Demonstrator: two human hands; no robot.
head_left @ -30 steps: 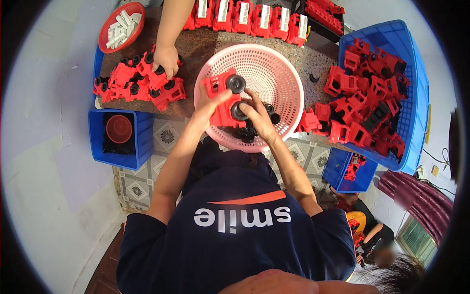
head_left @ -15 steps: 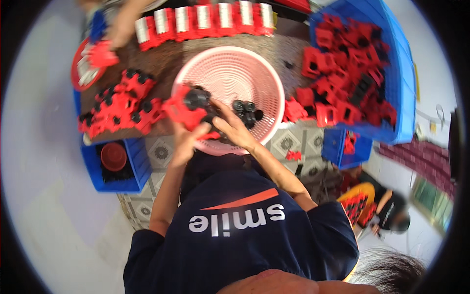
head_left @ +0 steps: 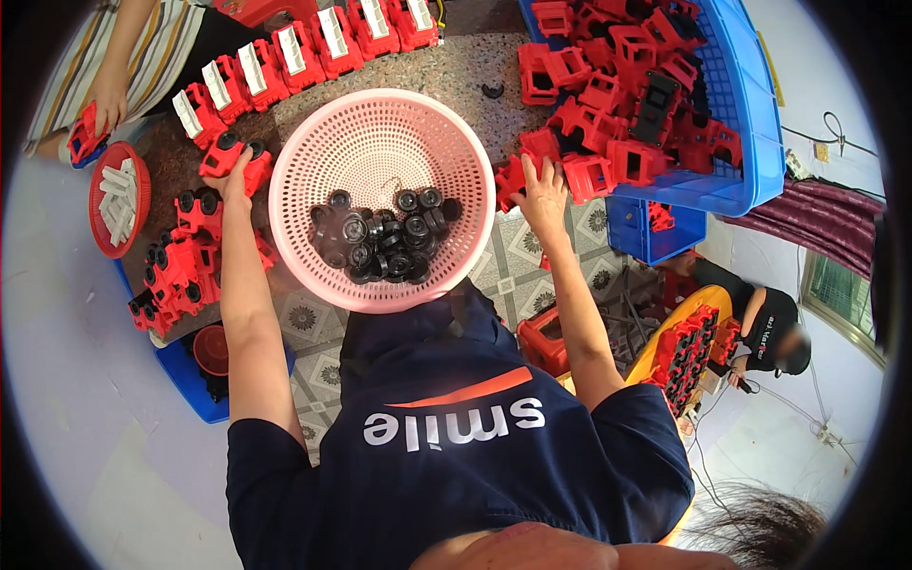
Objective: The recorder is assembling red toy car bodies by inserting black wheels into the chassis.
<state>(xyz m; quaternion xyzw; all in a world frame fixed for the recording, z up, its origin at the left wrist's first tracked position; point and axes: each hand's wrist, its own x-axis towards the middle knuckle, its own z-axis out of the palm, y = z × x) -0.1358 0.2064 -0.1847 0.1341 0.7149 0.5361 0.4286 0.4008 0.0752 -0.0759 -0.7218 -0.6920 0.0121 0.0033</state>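
Note:
My left hand [head_left: 231,180], left of the pink basket, grips a red toy truck [head_left: 255,169] with black wheels, at the top of a pile of similar wheeled trucks [head_left: 180,266]. My right hand [head_left: 543,201] is stretched out to the right, fingers spread, beside a red plastic truck body [head_left: 511,182] at the edge of the heap; its fingertips seem to touch it. Between my arms stands the pink perforated basket [head_left: 288,233], with black toy wheels [head_left: 394,242] gathered in its near half.
A blue crate [head_left: 755,142] of red truck bodies stands at the right. Red trucks with white tops [head_left: 294,52] form a row behind. At left are a red basket [head_left: 142,223] of white pieces and another person's hand [head_left: 109,95] holding a truck. Someone sits far right.
Both hands were together over the basket with the red truck; now the left has carried it to the pile and the right has reached toward the red bodies. The view has shifted.

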